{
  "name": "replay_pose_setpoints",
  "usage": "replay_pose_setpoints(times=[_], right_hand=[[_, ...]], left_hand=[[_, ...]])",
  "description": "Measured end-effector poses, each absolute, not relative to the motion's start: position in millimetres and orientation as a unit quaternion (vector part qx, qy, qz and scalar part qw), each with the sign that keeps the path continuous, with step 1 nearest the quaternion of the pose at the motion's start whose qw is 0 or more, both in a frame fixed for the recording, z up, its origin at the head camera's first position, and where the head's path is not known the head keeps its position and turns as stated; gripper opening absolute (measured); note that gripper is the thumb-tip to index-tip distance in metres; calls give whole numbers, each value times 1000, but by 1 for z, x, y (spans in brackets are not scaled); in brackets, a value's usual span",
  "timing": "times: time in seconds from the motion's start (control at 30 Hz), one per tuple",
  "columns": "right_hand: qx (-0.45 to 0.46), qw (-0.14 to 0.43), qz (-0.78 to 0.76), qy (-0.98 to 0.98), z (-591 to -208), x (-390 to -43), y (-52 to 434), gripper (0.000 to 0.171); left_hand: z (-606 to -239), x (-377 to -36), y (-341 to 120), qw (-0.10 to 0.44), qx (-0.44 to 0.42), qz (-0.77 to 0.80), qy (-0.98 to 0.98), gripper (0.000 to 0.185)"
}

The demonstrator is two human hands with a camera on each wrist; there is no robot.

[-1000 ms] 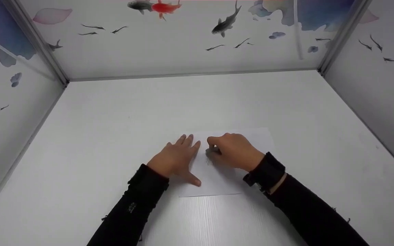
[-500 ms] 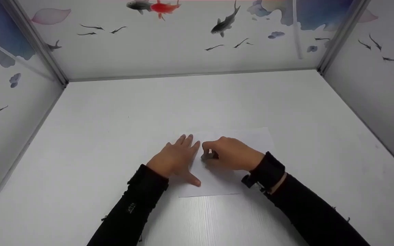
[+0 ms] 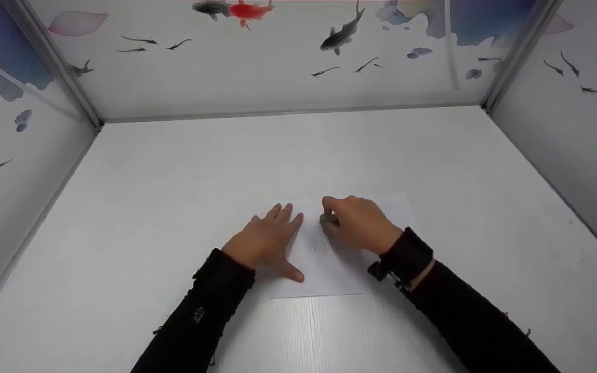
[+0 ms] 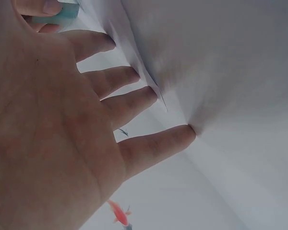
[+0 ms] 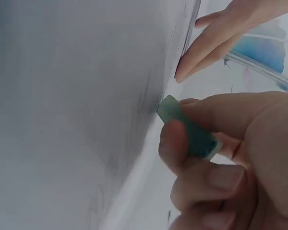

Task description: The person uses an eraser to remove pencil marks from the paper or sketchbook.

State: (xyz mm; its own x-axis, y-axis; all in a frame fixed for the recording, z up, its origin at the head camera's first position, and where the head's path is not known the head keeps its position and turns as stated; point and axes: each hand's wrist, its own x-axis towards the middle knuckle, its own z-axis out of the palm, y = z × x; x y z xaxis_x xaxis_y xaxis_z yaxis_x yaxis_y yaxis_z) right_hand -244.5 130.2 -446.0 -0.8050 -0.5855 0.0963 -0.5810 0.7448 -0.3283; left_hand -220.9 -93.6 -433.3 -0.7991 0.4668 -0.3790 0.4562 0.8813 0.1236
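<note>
A white sheet of paper [image 3: 324,282] lies on the white table. My left hand [image 3: 267,238] rests on its left side with the fingers spread; in the left wrist view, several fingertips touch the sheet's edge and one reaches past it. Between thumb and fingers, my right hand [image 3: 363,223] pinches a small green eraser [image 5: 194,132], whose tip is right at the paper's surface. Faint grey pencil marks [image 3: 322,248] show on the sheet between the hands. Dark streaks also run over the paper in the right wrist view.
White panels printed with fish and blue watercolour shapes stand at the back [image 3: 278,77], left [image 3: 44,150] and right [image 3: 557,124] of the table [image 3: 174,155]. Black sleeves and wrist straps cover both forearms.
With the eraser, my right hand has come toward me and left, then gone away and right, to above the marks. The left hand and the paper have stayed in place.
</note>
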Motion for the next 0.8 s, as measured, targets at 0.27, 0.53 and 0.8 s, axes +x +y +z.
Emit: replay_pose_setpoints(times=[0.27,0.53,0.8], right_hand=[[-301,-12,-168,939,-446,-244,130,9],[-274,6,-184,944,-447,-246,130,10],[-274,34,-212,937,-447,-247,130,13]], left_hand=[[-432,-221,-93,199,243,14,949,129],[-432,-222,-93,200,244,12,949,130],[-433,-222,-93,202,240,12,949,130]])
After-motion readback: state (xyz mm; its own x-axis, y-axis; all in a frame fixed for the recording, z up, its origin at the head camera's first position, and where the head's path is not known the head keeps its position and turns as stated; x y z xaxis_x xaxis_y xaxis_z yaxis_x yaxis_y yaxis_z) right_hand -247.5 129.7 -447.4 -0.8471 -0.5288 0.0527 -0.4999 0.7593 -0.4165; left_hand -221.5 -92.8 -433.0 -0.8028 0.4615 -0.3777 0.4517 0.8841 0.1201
